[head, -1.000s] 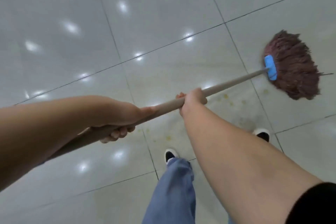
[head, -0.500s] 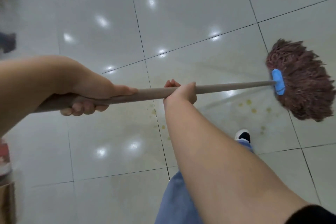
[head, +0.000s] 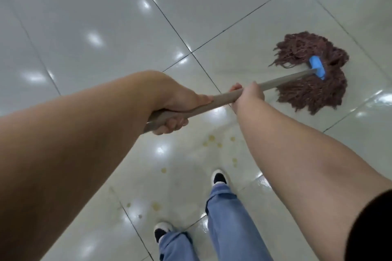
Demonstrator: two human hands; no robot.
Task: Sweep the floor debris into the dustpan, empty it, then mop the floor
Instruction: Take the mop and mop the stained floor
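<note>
While both hands grip the mop handle (head: 214, 101), left hand (head: 176, 104) w/ fingers (head: 169, 124) wrapped under, right hand (head: 248, 95) clamped nearer the mop head (head: 314, 74), head lies on tile floor (head: 106, 17); yellowish spots (head: 212, 139), probably spills, sit below the handle.

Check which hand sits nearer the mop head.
Right. The right hand grips the handle closer to the mop head; the left hand grips farther back.
</note>
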